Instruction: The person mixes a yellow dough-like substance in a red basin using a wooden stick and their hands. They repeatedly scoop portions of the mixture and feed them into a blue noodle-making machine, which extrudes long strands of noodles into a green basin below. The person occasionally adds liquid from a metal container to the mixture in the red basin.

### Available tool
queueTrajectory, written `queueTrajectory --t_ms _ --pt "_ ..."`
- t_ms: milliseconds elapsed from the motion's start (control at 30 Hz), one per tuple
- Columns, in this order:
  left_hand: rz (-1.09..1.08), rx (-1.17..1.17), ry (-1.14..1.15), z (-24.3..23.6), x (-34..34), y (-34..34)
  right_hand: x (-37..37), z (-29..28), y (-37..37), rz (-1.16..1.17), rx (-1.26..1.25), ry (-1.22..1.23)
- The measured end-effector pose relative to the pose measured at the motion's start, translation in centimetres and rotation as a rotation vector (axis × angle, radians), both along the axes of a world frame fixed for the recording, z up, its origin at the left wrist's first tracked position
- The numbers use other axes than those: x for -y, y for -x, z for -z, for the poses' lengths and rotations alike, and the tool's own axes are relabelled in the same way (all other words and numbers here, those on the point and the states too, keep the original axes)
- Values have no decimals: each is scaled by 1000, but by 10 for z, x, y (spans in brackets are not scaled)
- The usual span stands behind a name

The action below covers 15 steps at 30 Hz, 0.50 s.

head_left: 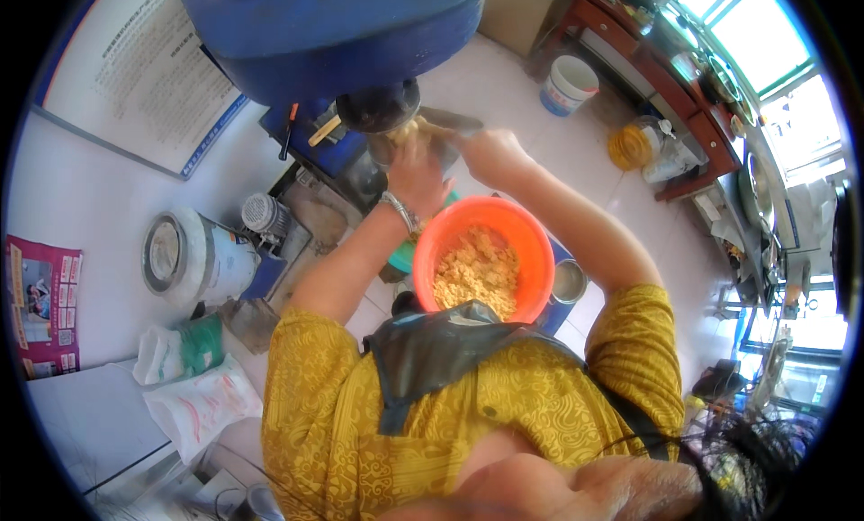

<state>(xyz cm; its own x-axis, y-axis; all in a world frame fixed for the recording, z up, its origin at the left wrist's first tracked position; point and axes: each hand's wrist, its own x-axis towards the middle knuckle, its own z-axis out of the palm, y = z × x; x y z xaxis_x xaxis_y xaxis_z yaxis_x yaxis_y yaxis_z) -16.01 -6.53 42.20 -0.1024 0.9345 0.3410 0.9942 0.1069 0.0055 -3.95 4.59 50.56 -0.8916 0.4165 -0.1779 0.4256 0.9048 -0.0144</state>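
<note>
At the black round outlet (376, 107) below a blue machine (333, 35), my left hand (416, 166) has curled fingers on pale yellowish material (412, 125); what exactly it grips is unclear. My right hand (486, 152) is closed on a flat grey metal piece (457, 121) beside the outlet. Below my hands, an orange bowl (537, 260) holds crumbly yellow material (472, 278). A teal container (399, 262) is partly hidden behind it, and a metal pot (567, 281) stands to its right.
On the left are a white bucket (198, 256), a small motor (265, 213), sacks (198, 404) and a wall notice (135, 71). Tools lie on a blue frame (274, 125). A white bucket (567, 85), yellow jug (630, 146) and red-brown desk (630, 49) stand at the right.
</note>
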Motion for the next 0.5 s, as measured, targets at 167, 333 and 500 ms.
queueTrajectory --t_ms 167,333,500 --pt "-4 -39 -28 4 -2 3 -10 10 -3 13 -104 58" --pt "-36 -66 54 7 -2 5 -5 -17 -25 144 -112 144" --pt "-15 -68 34 5 -2 0 -8 18 -7 180 -284 257"
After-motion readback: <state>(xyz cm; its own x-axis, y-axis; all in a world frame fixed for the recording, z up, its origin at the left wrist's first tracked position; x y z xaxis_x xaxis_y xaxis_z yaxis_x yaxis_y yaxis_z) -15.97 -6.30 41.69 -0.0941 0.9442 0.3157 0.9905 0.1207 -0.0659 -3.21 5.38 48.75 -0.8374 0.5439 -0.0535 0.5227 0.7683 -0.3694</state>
